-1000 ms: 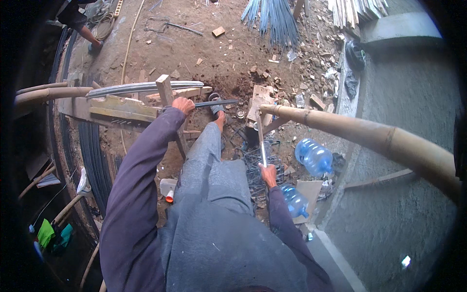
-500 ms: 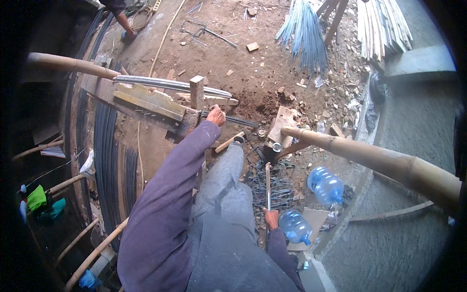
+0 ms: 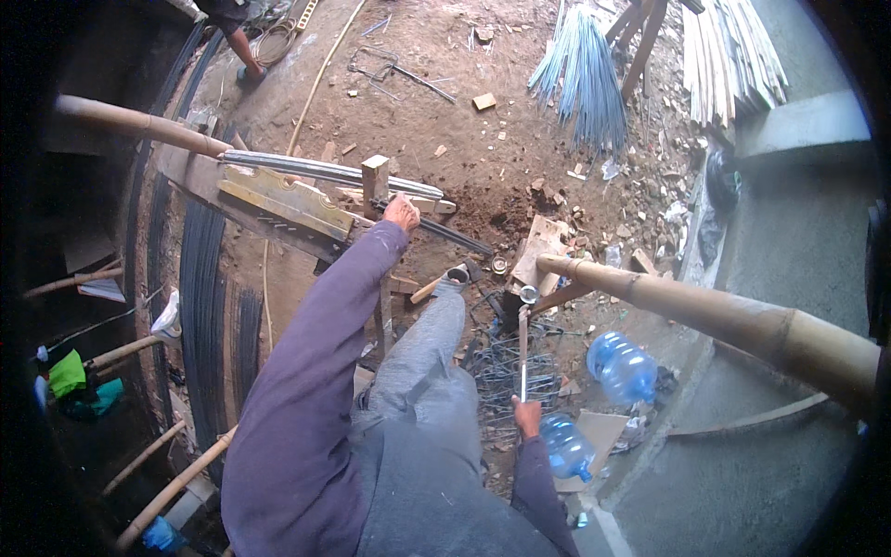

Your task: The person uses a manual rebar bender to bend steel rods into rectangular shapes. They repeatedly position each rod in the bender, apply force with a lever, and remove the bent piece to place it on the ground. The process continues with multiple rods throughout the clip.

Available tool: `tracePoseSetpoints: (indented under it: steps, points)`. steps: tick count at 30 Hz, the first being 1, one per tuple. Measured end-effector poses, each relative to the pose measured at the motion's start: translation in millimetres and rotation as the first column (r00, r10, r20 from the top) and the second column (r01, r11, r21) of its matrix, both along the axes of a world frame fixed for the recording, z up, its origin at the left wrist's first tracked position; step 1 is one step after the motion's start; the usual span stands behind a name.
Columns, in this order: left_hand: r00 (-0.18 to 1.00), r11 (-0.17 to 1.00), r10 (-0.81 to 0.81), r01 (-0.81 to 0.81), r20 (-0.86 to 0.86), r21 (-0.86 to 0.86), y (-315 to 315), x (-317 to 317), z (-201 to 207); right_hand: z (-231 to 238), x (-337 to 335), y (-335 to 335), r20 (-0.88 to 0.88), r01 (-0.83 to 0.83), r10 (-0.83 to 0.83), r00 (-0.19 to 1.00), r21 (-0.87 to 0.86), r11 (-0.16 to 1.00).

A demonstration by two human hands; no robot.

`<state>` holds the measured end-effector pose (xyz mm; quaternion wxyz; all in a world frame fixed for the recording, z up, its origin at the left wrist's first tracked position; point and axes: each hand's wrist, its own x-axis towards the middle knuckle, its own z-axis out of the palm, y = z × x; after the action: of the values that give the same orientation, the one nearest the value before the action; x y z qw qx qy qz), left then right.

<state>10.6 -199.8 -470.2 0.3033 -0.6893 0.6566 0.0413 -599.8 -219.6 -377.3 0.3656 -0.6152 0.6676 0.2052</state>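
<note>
My left hand (image 3: 402,213) is closed around a small bundle of thin dark steel rods (image 3: 455,236), right beside a short upright wooden post (image 3: 375,176). The rods slant out to the right from under my fingers, over the dirt. Lower down, my right hand (image 3: 527,418) grips the near end of a long straight bar (image 3: 523,357), which points away from me; its exact kind does not show. The far end of the bar lies close to a round metal piece (image 3: 529,294) by the bamboo pole. Between my arms, a hammer (image 3: 471,270) shows past my knee.
Bent steel pieces (image 3: 506,376) lie in a heap under the bar. Two blue water jugs (image 3: 620,367) stand near my right arm. A thick bamboo pole (image 3: 705,306) crosses on the right. Long rods (image 3: 202,288) lie left. Another person's leg (image 3: 243,56) shows far left.
My left hand has shifted slightly left and away, still on the rods. My right hand has swung the bar a little to the right.
</note>
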Motion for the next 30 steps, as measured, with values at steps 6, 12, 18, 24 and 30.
tracePoseSetpoints:
  steps: [6,12,18,24,30]
  points:
    - [0.998,0.998,0.025,-0.028,-0.053,-0.056,12,-15,36,-5,8,0,0.031,0.035,-0.035,0.999,-0.010,0.999]
    - [0.957,0.978,0.149,-0.181,-0.250,-0.108,-15,-18,82,-6,6,17,-0.003,0.134,-0.135,0.991,0.113,0.985]
    - [0.939,0.945,0.194,-0.257,-0.285,-0.201,-14,-11,85,-11,0,35,-0.077,0.059,-0.052,0.996,0.099,0.993]
    - [0.963,0.949,0.244,-0.261,-0.115,-0.176,-28,-15,66,-17,-5,47,-0.079,0.024,-0.013,0.997,0.151,0.988]
    - [0.927,0.924,0.186,-0.278,-0.325,-0.264,-44,-50,86,-35,-9,51,-0.109,0.032,-0.011,0.994,0.194,0.980]
